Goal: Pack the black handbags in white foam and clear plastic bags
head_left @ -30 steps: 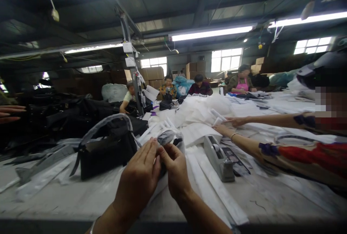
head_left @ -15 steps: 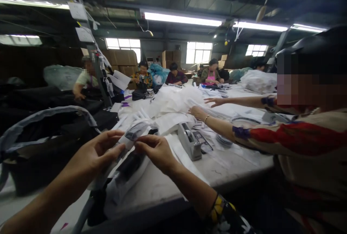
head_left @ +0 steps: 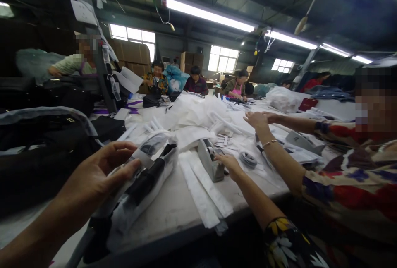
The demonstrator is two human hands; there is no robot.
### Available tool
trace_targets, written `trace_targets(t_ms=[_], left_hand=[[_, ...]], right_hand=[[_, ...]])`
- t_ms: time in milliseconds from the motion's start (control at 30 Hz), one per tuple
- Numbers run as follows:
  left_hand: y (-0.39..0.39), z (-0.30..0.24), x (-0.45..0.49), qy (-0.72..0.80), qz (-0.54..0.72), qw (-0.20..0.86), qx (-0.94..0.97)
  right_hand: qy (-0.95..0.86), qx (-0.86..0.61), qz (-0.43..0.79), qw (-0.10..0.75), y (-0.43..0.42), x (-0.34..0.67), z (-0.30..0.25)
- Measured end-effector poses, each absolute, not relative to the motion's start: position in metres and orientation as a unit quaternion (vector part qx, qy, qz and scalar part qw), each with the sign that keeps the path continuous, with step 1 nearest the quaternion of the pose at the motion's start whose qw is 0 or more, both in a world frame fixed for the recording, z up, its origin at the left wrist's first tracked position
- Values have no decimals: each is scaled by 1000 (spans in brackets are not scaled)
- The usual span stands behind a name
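Observation:
My left hand [head_left: 114, 168] is closed, thumb against fingers, on a strap wrapped in white and clear film [head_left: 147, 156], which looks like a bag handle. Beside and below it lies a black padded strap [head_left: 149, 179] in translucent wrapping, its lower end near the table edge. My right hand [head_left: 231, 166] reaches across to a grey tape dispenser [head_left: 211, 164], with thumb and fingertips pinched at its side by the roll. Whatever is between those fingertips is too small to make out. White strips [head_left: 201, 193] lie in front of the dispenser.
White wrapping sheets [head_left: 192, 115] are heaped across the table. Black bags [head_left: 56, 94] stand at the left beside a metal post. A co-worker's hands [head_left: 259, 121] work close on the right, near a grey coil [head_left: 248, 159]. Several people sit farther back.
My right hand has left the wrapped strap and moved right to the tape dispenser. My left hand still holds the strap. The co-worker's hands have come together farther right, and the view has shifted.

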State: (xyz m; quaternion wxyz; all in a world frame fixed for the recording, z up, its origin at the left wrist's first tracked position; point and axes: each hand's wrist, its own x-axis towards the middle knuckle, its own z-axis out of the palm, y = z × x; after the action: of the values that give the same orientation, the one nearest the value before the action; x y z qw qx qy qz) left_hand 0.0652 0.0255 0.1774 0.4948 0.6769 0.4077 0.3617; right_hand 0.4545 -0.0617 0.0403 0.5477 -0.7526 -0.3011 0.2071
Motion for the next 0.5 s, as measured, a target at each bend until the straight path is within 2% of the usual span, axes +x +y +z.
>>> trace_targets(t_ms=[233, 367, 500], left_hand=[[30, 177, 61, 416, 385, 495, 659], [33, 175, 62, 423, 386, 515, 638], [34, 175, 63, 423, 392, 515, 634]], right_hand=[[-260, -683, 247, 636, -102, 446, 52], [-221, -680, 290, 636, -124, 434, 28], [-196, -695, 270, 637, -130, 432, -1]])
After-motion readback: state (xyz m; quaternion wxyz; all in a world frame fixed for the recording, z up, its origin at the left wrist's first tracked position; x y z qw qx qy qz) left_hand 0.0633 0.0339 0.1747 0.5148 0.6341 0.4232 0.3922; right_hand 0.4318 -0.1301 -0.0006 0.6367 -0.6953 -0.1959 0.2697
